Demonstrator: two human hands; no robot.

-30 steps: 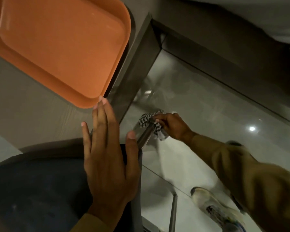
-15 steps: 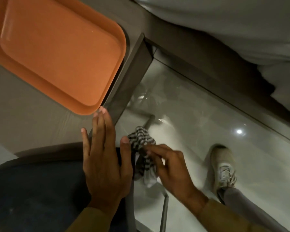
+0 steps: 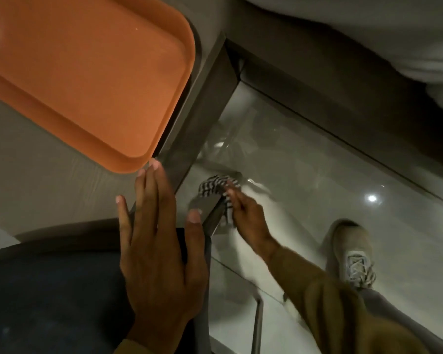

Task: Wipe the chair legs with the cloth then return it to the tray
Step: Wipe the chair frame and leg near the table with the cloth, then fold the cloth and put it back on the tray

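A black-and-white checked cloth [image 3: 211,187] is wrapped round the metal chair leg [image 3: 210,214] near the floor. My right hand [image 3: 246,213] reaches down and grips the cloth against the leg. Flat on the corner of the dark blue chair seat [image 3: 49,297] lies my left hand [image 3: 156,249], fingers spread, its fingertips almost touching the tray. The orange tray [image 3: 87,72] sits on the grey table at upper left with nothing in it.
The table's dark side panel [image 3: 189,123] runs down beside the chair leg. My shoe [image 3: 353,254] stands on the glossy tiled floor at right. A second chair leg [image 3: 257,325] shows low in the frame. A dark skirting [image 3: 343,103] runs along the wall.
My right hand has slid the cloth back down the chair leg after drawing it up toward the seat. My left hand has stayed on the seat.
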